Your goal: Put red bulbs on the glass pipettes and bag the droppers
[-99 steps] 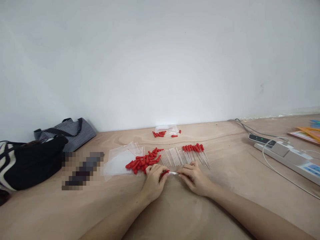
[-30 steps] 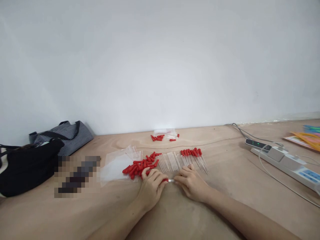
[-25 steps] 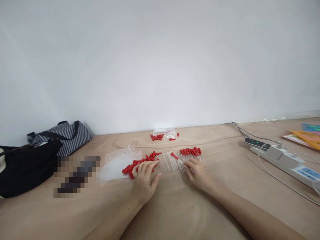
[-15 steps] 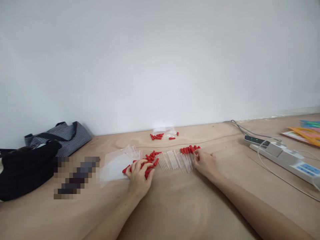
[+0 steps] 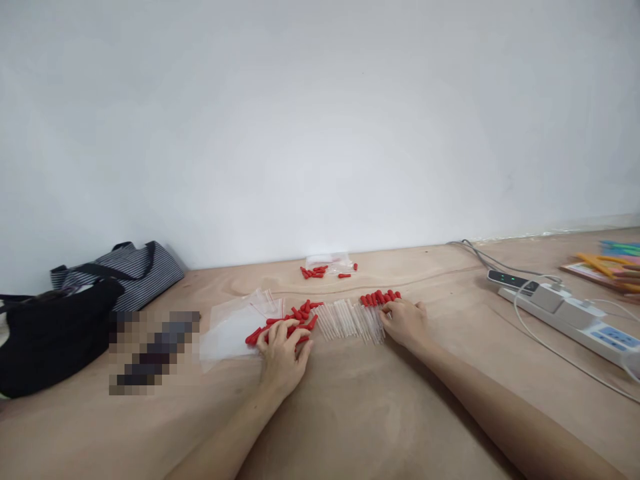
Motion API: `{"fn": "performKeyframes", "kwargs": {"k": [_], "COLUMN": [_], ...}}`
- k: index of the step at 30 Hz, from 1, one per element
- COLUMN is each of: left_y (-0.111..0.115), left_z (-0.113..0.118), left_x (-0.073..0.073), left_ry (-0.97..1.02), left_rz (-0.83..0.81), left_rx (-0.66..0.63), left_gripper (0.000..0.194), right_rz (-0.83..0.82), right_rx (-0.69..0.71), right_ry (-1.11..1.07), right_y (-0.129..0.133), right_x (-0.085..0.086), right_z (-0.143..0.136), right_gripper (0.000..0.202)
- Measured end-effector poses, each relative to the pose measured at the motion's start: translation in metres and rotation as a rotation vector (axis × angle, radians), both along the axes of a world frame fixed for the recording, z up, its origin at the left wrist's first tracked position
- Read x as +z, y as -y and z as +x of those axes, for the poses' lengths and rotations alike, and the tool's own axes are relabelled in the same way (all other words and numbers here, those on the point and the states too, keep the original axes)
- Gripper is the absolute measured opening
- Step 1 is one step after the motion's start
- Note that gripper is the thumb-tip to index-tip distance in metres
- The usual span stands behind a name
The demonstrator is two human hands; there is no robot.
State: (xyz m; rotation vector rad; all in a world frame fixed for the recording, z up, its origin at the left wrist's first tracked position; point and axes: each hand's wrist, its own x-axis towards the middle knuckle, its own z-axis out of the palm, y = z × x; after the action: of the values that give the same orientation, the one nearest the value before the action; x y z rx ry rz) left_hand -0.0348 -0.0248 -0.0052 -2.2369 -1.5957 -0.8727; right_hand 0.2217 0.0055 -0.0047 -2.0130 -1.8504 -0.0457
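My left hand (image 5: 281, 353) lies with fingers spread over a loose pile of red rubber dropper bulbs (image 5: 303, 311), touching several of them. To its right, a row of thin clear tubes (image 5: 345, 320) lies side by side on the table. At the right end of that row, several tubes carry red bulbs on their far ends, making droppers (image 5: 373, 300). My right hand (image 5: 406, 325) rests there, its thumb and fingers closed at the tube of an outer dropper. The fingertips partly hide the tubes beneath.
Clear plastic zip bags (image 5: 230, 330) lie left of my left hand. More red bulbs (image 5: 314, 272) and a small bag (image 5: 327, 261) are near the wall. A power strip (image 5: 570, 320) with cables is right; a striped bag (image 5: 143, 273) and black cloth item (image 5: 55, 340) are left.
My right hand has shifted slightly left and toward me, against the droppers' tubes. My left hand has barely moved on the bulb pile.
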Motion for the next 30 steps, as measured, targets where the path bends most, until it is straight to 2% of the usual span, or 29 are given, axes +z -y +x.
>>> {"fn": "performKeyframes", "kwargs": {"k": [9, 14, 22, 26, 30], "left_y": [0.001, -0.005, -0.028, -0.036, -0.037], "left_z": [-0.001, 0.005, 0.019, 0.024, 0.026], "left_x": [0.0, 0.007, 0.015, 0.016, 0.022], "left_ry": [0.0, -0.032, -0.115, -0.127, -0.07], "left_rz": [0.019, 0.009, -0.079, -0.13, -0.122], "left_rx": [0.013, 0.066, 0.193, 0.195, 0.193], "left_gripper": [0.01, 0.013, 0.018, 0.015, 0.011], "right_rz": [-0.224, -0.25, -0.269, -0.278, -0.283], "right_rx": [-0.059, -0.07, -0.063, -0.056, -0.025], "right_ry": [0.049, 0.074, 0.085, 0.083, 0.079], "right_y": [-0.012, -0.021, -0.031, -0.033, -0.028], "right_x": [0.02, 0.021, 0.021, 0.022, 0.033], "right_z": [-0.007, -0.01, -0.017, -0.019, -0.012], "right_gripper": [0.02, 0.018, 0.02, 0.018, 0.017]}}
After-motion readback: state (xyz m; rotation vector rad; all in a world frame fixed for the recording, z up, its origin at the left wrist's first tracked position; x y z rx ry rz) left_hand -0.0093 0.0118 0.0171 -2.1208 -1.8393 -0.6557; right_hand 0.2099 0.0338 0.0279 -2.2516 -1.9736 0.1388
